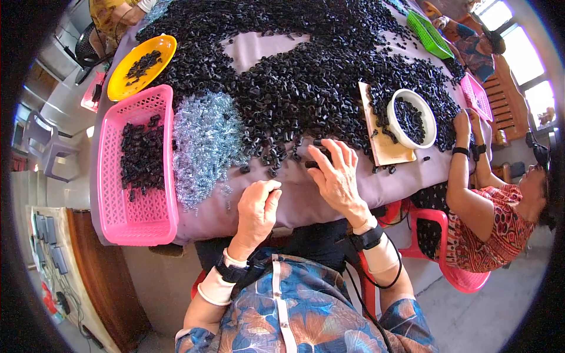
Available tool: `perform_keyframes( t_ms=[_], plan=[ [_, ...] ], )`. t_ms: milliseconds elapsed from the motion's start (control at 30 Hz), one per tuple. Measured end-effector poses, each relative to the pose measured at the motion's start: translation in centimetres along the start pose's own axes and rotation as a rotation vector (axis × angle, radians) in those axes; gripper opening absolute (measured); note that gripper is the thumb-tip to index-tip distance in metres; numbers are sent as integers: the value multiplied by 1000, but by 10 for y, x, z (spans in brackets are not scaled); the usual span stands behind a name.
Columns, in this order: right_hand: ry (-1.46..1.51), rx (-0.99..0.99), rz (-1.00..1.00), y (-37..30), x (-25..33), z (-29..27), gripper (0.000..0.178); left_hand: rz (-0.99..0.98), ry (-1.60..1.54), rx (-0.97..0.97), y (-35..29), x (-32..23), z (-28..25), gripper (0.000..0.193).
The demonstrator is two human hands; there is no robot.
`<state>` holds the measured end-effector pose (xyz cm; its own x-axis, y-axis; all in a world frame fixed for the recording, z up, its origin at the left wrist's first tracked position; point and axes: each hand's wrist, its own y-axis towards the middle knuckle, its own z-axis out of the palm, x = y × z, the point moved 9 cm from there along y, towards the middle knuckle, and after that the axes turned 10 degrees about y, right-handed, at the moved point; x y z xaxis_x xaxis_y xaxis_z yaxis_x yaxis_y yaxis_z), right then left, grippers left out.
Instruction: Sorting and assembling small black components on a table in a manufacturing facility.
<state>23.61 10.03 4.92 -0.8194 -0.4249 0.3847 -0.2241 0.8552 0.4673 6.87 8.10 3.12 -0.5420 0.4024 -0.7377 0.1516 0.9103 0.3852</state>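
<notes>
My left hand (258,213) is closed at the table's near edge, thumb against the curled fingers; what it holds, if anything, is hidden. To its right, my right hand (340,176) reaches to the front of a wide spread of small black plastic pieces (294,88). One small black piece (311,165) sits between its thumb and index fingertip, and another lies by the other fingertips. Left of the black pieces is a heap of small clear bluish pieces (206,141).
A pink basket (138,229) with black pieces stands at the left, a yellow plate (120,82) behind it. At the right, a white bowl (431,132) rests by a board (391,154). A co-worker (494,217) sits at the right; others work farther off. A green basket (428,35) lies far right.
</notes>
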Motion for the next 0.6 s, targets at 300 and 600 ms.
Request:
perform_keyframes(
  t_ms=[300, 600],
  plan=[
    [49, -30, 15, -10, -8, -7, 29, 3, -3, -4, -1, 2, 1, 10],
    [-11, -11, 167, -11, -10, 5, 53, -13, 4, 8, -1, 3, 2, 10]
  ],
)
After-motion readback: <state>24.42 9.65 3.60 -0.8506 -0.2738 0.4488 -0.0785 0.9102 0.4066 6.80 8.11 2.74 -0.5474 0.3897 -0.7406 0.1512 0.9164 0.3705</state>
